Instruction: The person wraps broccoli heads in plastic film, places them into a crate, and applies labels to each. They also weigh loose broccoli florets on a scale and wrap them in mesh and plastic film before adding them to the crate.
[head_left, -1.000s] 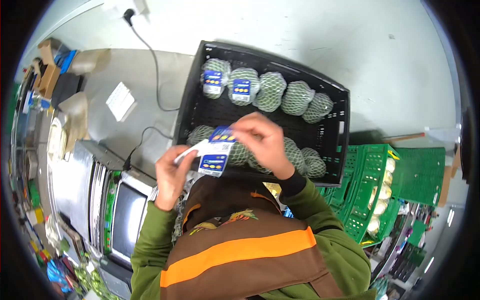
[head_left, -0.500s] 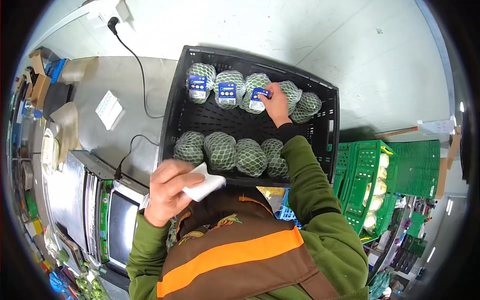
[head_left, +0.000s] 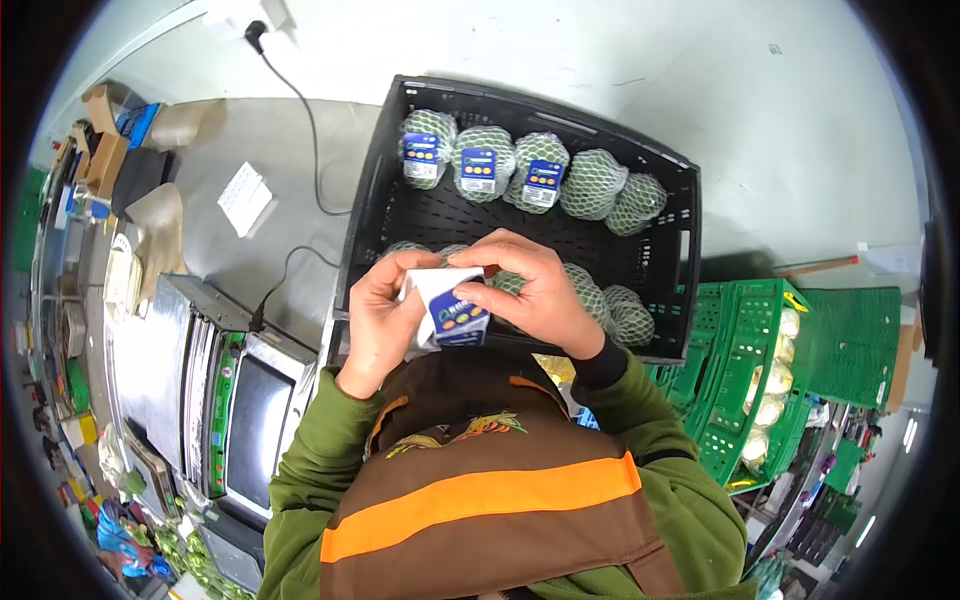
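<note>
A small stack of labels (head_left: 459,320), blue with yellow and orange dots on white backing, is held close over the near side of the black crate. My left hand (head_left: 383,320) is closed on its left side. From the right, my right hand (head_left: 540,290) pinches its upper edge between thumb and fingers. Beyond my hands, green fruits in white net sleeves (head_left: 594,184) lie in a row along the far side. Three at the left carry the same blue label (head_left: 541,178). The nearer row of netted fruits (head_left: 628,315) is partly hidden behind my hands.
The black crate (head_left: 520,232) stands on a grey metal surface (head_left: 330,160) against a white wall. Left are a power cable (head_left: 308,120), a white paper (head_left: 245,200) and a machine with a dark screen (head_left: 262,425). Green crates (head_left: 715,370) with pale produce stand at right.
My right hand has left the third fruit in the far row, where a label now sits, and come back to the labels. My left hand has moved right, over the near row.
</note>
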